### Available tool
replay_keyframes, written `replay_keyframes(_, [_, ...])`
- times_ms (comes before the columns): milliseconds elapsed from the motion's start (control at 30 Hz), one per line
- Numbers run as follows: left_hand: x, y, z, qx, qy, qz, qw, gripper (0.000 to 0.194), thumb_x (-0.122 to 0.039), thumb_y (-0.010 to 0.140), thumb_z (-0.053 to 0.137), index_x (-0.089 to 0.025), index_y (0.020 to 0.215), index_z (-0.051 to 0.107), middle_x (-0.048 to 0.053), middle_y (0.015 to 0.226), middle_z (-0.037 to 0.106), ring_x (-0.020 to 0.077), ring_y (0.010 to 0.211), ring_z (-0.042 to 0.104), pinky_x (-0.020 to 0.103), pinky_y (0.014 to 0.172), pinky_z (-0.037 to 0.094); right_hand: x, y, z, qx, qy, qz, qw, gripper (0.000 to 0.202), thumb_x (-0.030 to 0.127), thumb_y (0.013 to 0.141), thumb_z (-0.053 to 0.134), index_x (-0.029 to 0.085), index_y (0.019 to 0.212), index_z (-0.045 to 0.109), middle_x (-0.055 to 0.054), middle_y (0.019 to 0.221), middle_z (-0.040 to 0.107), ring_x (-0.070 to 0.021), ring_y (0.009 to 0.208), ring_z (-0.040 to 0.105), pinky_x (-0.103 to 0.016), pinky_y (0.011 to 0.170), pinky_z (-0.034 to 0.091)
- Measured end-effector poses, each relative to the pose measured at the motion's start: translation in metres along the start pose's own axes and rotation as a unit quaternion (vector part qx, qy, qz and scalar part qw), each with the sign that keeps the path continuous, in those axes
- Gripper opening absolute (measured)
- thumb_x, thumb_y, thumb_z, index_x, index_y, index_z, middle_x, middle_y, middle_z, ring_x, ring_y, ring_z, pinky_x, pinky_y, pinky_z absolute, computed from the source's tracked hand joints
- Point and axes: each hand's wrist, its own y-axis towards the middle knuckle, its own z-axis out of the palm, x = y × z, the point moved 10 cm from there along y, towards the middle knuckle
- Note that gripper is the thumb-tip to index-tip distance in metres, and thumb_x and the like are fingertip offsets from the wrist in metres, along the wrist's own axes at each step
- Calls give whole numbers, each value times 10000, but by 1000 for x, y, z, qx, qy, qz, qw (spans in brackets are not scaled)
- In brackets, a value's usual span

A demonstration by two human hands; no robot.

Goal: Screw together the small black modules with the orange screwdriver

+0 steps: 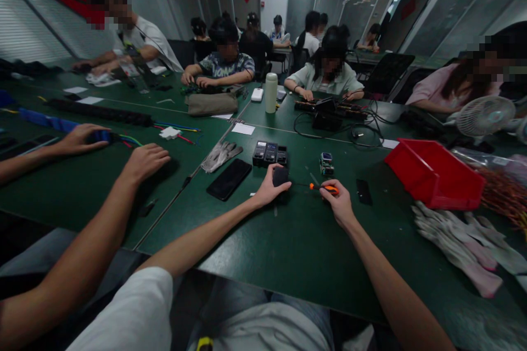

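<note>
My left hand is closed around a small black box-shaped device, held just over the green table. My right hand grips an orange and black screwdriver. Its thin shaft points left towards the device; whether the tip touches it, I cannot tell. Behind my left hand stand several similar black devices in a row. A small circuit board assembly lies beyond my right hand, and a flat black plate lies to its right.
Left of my left hand lie a black phone and a grey glove. A red bin, more gloves and a fan occupy the right. A co-worker's hands rest at left. A pale bottle stands farther back.
</note>
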Motion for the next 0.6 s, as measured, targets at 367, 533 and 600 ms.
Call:
replay_keyframes(367, [-1,-1,0,1,0,-5,1000,591,-382,734,663,-222,1197,333,12,917,510,105,682,564,297,695,507,-9,0,5,3,-5,36,999,304,482,801,564,203,914,610,5,694,572,-114,546,512,-238,495,421])
replay_keyframes(533, [2,0,-2,-7,15,-3,1000,592,-384,727,670,-220,1195,346,6,902,506,107,683,561,291,691,504,-9,0,2,-9,-12,33,999,296,467,775,605,204,912,608,9,676,564,-114,535,507,-241,485,427])
replay_keyframes(600, [4,0,-2,-7,14,-6,1000,598,-385,726,671,-221,1198,344,5,903,507,106,677,561,296,694,506,-7,0,1,-15,-1,26,1000,314,452,750,636,213,949,595,4,716,571,-123,566,520,-250,508,451])
